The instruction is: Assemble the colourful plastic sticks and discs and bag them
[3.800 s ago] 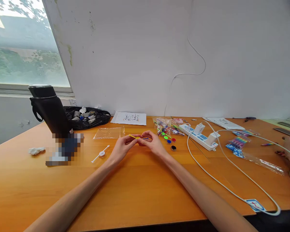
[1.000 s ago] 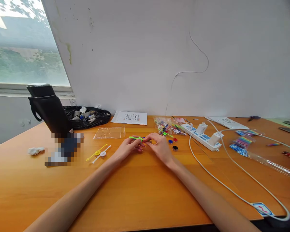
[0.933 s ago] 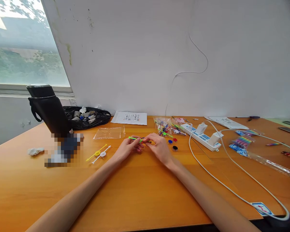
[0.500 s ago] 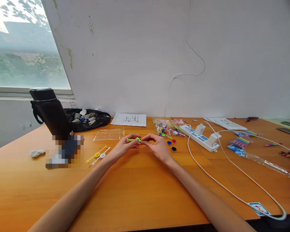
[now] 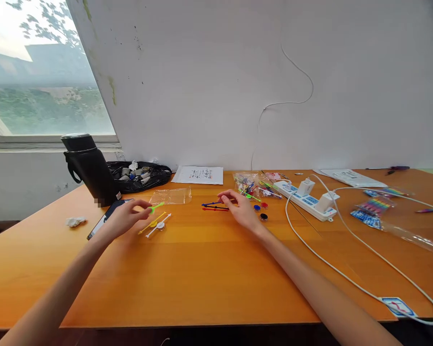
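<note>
My left hand [image 5: 127, 216] is at the left of the table, thumb and fingertips closed on a bright green arrow spinner [image 5: 158, 207]. Just below it lie a yellow arrow spinner [image 5: 152, 224] and a white arrow spinner [image 5: 160, 225], side by side. My right hand [image 5: 241, 210] is right of centre, with its thumb and index finger curved and apart. Under and beside its fingers lie a blue arrow [image 5: 211, 204], a black arrow [image 5: 210, 207] and a red arrow [image 5: 211, 209]. Blue [image 5: 257, 208], red [image 5: 264, 205] and black [image 5: 263, 217] round pieces lie to its right.
A black flask [image 5: 90, 168] stands at the left by a phone [image 5: 103, 223] and crumpled tissue [image 5: 75, 221]. Behind are a black bag [image 5: 162, 174], a clear sleeve [image 5: 171, 196] and a bag of parts [image 5: 247, 181]. Right: a power strip [image 5: 303, 202] with trailing white cables [image 5: 323, 271].
My left hand has moved left with the green arrow spinner, to beside the yellow one. My right hand has parted from it, and the blue, black and red arrows now show.
</note>
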Action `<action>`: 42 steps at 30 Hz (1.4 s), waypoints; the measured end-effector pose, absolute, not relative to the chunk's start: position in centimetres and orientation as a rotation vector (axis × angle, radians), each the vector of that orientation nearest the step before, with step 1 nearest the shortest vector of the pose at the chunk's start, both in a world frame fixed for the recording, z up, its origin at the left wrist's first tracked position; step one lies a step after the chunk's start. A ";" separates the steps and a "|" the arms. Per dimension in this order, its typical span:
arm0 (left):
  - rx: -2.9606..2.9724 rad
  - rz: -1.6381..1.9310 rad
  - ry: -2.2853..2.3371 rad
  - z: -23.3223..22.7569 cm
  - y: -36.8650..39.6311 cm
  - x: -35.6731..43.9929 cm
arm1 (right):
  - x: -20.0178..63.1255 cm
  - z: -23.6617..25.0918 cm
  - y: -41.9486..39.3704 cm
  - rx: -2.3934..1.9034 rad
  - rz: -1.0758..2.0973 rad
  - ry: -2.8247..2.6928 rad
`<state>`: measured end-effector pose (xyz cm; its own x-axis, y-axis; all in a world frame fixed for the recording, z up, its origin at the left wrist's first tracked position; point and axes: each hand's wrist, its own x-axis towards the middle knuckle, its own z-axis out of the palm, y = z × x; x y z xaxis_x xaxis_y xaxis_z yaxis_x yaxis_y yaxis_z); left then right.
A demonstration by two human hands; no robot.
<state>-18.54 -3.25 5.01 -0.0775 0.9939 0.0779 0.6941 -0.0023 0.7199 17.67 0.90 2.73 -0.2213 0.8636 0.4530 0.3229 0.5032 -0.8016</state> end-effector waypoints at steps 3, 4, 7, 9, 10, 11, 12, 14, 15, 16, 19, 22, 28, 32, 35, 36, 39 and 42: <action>1.713 0.734 1.880 3.5 -3.8 -20.1 | 19.0 3.1 1.4 -1.106 0.598 -1.840; 1.737 0.706 1.904 3.0 -3.9 -20.2 | 19.8 3.3 1.5 -1.162 0.514 -1.883; 1.851 0.621 1.975 2.4 -4.0 -20.4 | 23.2 3.9 1.8 -1.458 0.164 -1.981; 1.912 0.589 2.029 2.8 -4.1 -20.2 | 25.5 4.0 2.0 -1.661 0.021 -1.984; 1.947 0.616 2.066 3.2 -4.1 -19.9 | 26.4 3.9 2.1 -1.715 0.006 -1.990; 1.980 0.673 2.105 3.7 -4.2 -19.4 | 27.1 3.7 2.2 -1.736 0.016 -2.006; 2.005 0.760 2.133 4.2 -4.3 -18.5 | 27.5 3.4 2.4 -1.729 0.044 -2.033; 2.020 0.922 2.058 5.3 -4.6 -15.9 | 27.4 3.0 2.6 -1.681 0.103 -2.085; 1.990 0.953 1.941 5.7 -4.7 -14.1 | 27.1 2.9 2.7 -1.659 0.120 -2.107; 1.966 0.949 1.774 5.9 -4.7 -12.1 | 26.6 2.9 2.7 -1.629 0.136 -2.124; 1.837 0.894 1.327 5.3 -4.0 -5.9 | 24.5 3.2 2.1 -1.408 0.268 -2.132; 1.552 0.834 0.936 3.4 -2.4 -1.5 | 22.1 3.5 1.1 -1.054 0.510 -2.119; 1.271 0.816 0.667 0.4 -0.1 -0.5 | 19.8 3.0 0.0 -0.863 0.671 -2.141; 1.269 0.862 0.671 0.2 0.5 -2.1 | 19.3 2.9 0.4 -0.803 0.832 -2.118; 1.203 0.939 0.741 0.2 0.9 -2.6 | 18.7 2.7 1.9 -0.874 0.844 -2.034; 1.161 0.982 0.774 0.2 1.1 -2.7 | 18.5 2.5 2.7 -0.934 0.784 -2.004; 1.060 1.108 0.834 0.3 1.3 -2.6 | 17.9 1.7 5.5 -1.116 0.548 -2.031; 1.051 1.170 0.838 0.7 1.3 -2.6 | 17.2 1.3 7.7 -1.197 0.446 -2.226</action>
<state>-2.64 1.25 0.67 0.2108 0.9775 0.0088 -0.3061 0.0575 0.9503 17.19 7.71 1.32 -0.4391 0.8385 0.3227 0.6494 0.5444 -0.5310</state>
